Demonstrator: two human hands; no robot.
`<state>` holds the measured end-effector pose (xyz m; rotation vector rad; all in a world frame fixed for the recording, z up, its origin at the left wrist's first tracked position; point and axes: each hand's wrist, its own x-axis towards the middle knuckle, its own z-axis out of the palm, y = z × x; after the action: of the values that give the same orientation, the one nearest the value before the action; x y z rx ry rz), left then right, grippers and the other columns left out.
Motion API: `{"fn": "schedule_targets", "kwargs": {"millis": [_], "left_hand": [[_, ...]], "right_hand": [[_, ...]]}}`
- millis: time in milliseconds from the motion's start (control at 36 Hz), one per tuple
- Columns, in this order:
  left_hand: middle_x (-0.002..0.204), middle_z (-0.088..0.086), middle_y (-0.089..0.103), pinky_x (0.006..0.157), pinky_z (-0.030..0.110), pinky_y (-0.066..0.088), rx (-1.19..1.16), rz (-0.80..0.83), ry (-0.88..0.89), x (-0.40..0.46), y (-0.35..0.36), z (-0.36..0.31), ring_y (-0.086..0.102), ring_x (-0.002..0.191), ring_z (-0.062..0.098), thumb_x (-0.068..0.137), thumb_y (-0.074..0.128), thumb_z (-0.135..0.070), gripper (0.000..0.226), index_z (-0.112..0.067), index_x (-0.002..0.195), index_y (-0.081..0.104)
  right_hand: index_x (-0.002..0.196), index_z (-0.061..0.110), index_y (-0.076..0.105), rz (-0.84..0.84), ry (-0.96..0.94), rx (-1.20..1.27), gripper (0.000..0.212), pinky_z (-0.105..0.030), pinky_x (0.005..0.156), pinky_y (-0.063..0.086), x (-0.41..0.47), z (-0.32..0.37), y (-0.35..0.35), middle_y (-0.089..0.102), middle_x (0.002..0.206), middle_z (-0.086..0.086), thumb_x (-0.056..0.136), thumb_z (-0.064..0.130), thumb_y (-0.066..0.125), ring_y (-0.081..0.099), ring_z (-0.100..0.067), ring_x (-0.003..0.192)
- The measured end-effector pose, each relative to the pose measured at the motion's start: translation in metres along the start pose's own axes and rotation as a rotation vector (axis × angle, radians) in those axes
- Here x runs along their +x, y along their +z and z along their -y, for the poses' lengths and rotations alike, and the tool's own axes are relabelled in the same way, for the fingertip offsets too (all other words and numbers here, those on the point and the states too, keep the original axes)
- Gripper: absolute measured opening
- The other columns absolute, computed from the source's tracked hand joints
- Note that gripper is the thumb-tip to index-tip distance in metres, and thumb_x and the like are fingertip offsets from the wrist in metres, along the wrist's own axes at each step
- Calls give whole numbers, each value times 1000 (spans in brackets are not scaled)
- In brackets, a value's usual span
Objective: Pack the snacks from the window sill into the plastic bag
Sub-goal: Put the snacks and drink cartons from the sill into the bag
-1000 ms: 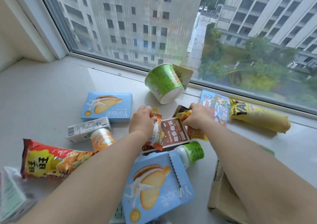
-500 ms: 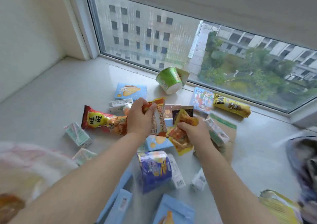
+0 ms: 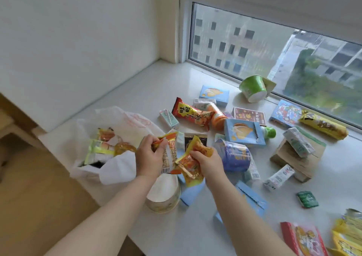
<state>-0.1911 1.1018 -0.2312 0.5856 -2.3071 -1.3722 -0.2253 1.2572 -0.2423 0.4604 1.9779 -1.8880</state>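
Orange and shiny, a small snack packet (image 3: 168,154) is pinched in the person's left hand (image 3: 149,158), with the fingers curled round its top. Right beside it, the right hand (image 3: 207,162) grips a crinkly yellow and orange packet (image 3: 193,160), and the two packets touch in the middle. Just left of the left hand lies the white plastic bag (image 3: 121,138) with its mouth open, and a few bright packets already sit inside it. Under the wrists stands a round paper tub (image 3: 164,195). Past the hands, many more snacks are spread over the white window sill (image 3: 137,93): a long red packet (image 3: 191,113), a blue box (image 3: 243,132), a blue and purple bag (image 3: 233,155) near the right hand, and a green cup (image 3: 253,88) tipped over by the glass.
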Motion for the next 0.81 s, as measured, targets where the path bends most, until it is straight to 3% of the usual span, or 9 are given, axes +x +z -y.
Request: {"fn": "schedule_targets", "kwargs": {"millis": [139, 250, 361, 417, 500, 583, 667, 722, 806], "left_hand": [[79, 8, 55, 65, 33, 41, 5, -134, 33, 43, -63, 25, 51, 74, 24, 87, 65, -24, 23, -12, 77, 49], [82, 8, 55, 68, 33, 40, 48, -214, 8, 92, -108, 60, 51, 77, 25, 88, 64, -24, 21, -12, 78, 49], [87, 5, 54, 69, 29, 36, 49, -248, -120, 139, -142, 100, 51, 80, 22, 90, 62, -26, 22, -10, 82, 49], [88, 6, 55, 69, 31, 38, 73, -223, -166, 159, -153, 121, 52, 81, 23, 90, 62, -27, 22, -11, 83, 49], [89, 8, 57, 69, 32, 41, 134, -112, -182, 179, -159, 150, 54, 82, 25, 89, 62, -28, 21, -12, 82, 49], [91, 4, 57, 69, 28, 38, 219, 51, -192, 186, -155, 170, 54, 82, 23, 89, 62, -28, 20, -11, 86, 52], [89, -1, 55, 66, 27, 37, 331, 341, -180, 187, -146, 186, 53, 82, 20, 90, 60, -31, 18, -16, 88, 51], [90, -2, 51, 64, 27, 35, 412, 522, -115, 184, -137, 192, 50, 82, 18, 91, 59, -32, 18, -18, 88, 49], [111, -2, 50, 78, 27, 39, 525, 691, 37, 183, -120, 193, 48, 99, 17, 91, 57, -33, 21, -17, 105, 52]], "right_hand": [[115, 15, 55, 45, -105, 31, 61, -43, 83, 56, 2, 18, 65, 68, 105, -9, 60, 34, 75, 67, -26, 95], [115, 18, 49, 45, -172, 67, 44, -26, 68, 53, 15, 30, 122, 63, 105, -7, 78, 17, 73, 64, -18, 90], [120, 27, 50, -66, -229, -60, 64, -42, 91, 51, 43, 30, 194, 58, 118, -5, 62, 42, 75, 59, -21, 105], [117, 23, 52, -96, -268, -156, 51, -37, 92, 49, 52, 26, 226, 54, 116, -3, 71, 29, 75, 57, -20, 105], [111, 23, 57, -37, -337, -412, 37, -28, 87, 46, 60, 9, 253, 55, 113, 1, 77, 17, 70, 55, -18, 104], [116, 23, 58, 236, -225, -862, 40, -22, 78, 40, 57, -14, 257, 57, 113, 1, 76, 22, 64, 53, -18, 99], [116, 25, 56, 416, -95, -1296, 39, -28, 72, 46, 56, -29, 249, 57, 109, -1, 77, 30, 62, 52, -20, 88], [117, 23, 55, 393, -26, -1420, 39, -29, 73, 46, 60, -32, 243, 56, 111, -3, 80, 33, 61, 53, -22, 91], [130, 18, 50, 243, -24, -1489, 45, -32, 93, 44, 72, -29, 237, 43, 133, -8, 88, 30, 57, 49, -27, 119]]}}
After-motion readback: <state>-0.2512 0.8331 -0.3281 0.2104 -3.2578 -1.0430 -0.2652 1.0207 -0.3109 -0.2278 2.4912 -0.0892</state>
